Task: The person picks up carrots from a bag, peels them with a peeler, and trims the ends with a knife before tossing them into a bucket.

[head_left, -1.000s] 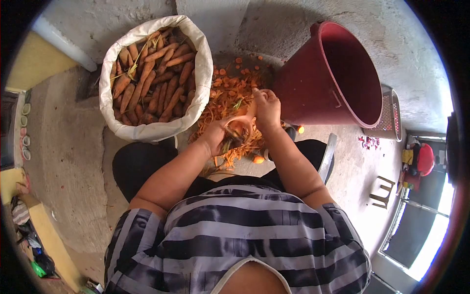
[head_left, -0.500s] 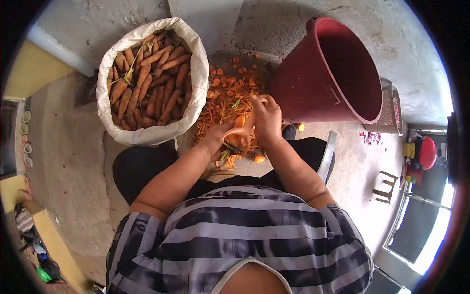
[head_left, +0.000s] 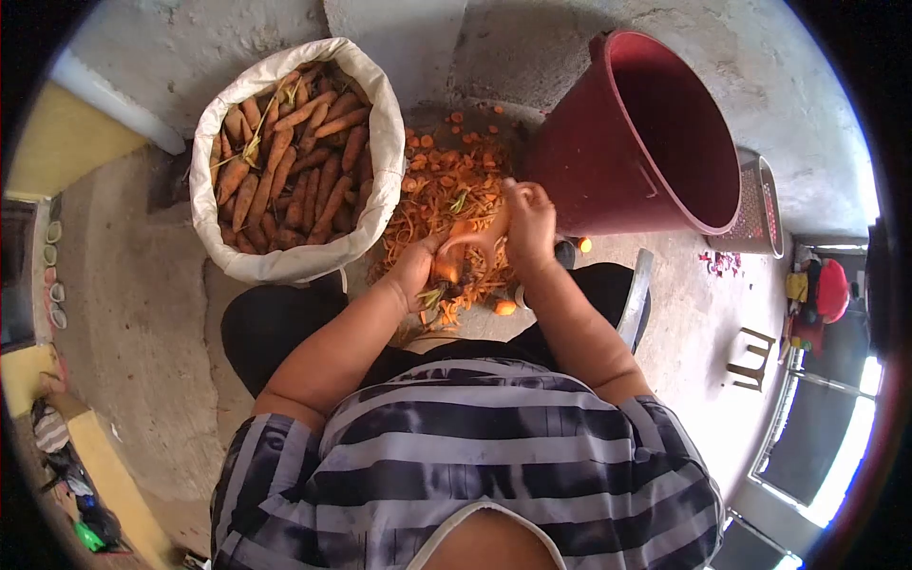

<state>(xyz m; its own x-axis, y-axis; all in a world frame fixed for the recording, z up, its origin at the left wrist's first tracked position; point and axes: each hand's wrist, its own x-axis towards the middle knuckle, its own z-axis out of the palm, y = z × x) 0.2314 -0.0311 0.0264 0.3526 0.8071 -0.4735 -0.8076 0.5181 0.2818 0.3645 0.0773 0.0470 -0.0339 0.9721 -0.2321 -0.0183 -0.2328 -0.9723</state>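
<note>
At the centre of the view, the left hand (head_left: 411,270) grasps a carrot (head_left: 445,265), whose leafy green stub points toward seven o'clock. At two o'clock from it, the right hand (head_left: 531,226) is curled tightly around the handle of a peeler (head_left: 494,235); the tool's open loop reaches across the carrot, though I cannot tell whether its edge touches the skin.

The step in hand looks to be peeling. Beneath both hands and up toward twelve o'clock spreads a heap of orange peelings (head_left: 415,216), with round slices (head_left: 425,142) at its far side. At ten o'clock stands a white sack (head_left: 383,119) full of unpeeled carrots (head_left: 313,190); between one and two o'clock is a dark red tub (head_left: 581,157), its inside too dark to read.

The carrot's visible side is bright orange, so it is probably partly stripped. As I judge it, the next stroke calls for a firm left hold near the leafy end, fingers clear of the loop, an unshaved side turned up, and light, even pressure along the length from the right hand.
</note>
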